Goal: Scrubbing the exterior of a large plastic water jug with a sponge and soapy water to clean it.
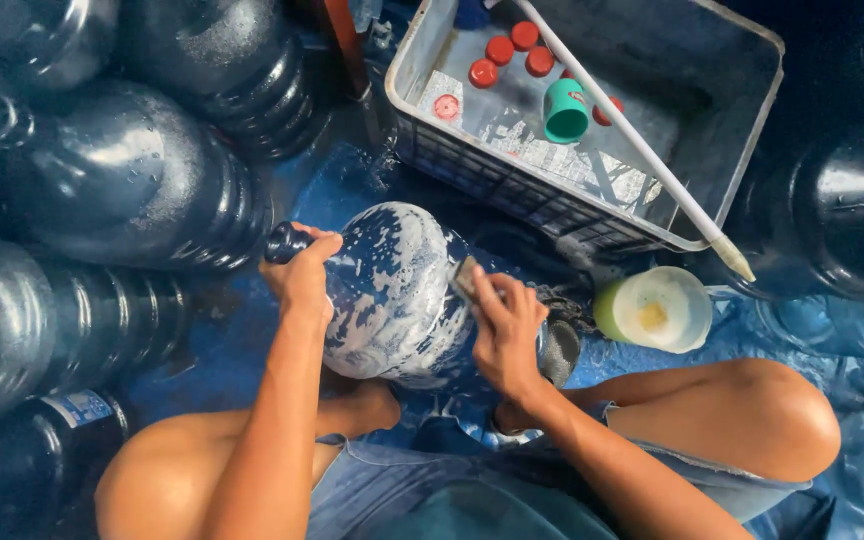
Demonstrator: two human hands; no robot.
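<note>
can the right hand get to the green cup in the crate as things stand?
Probably yes. The right hand holds a scrubber against the soapy jug; the crate is open-topped, though a white rod lies beside the green cup.

A crate (732,150) holding caps (500,50) sits behind the lying jug (392,290), bottles (122,180) left.

A single head-worn camera looks almost straight down from above the seated person, close over the knees and forearms. The soapy water jug (397,295) sits near frame centre, the grey crate (742,120) at upper right. No second view overlaps.
</note>
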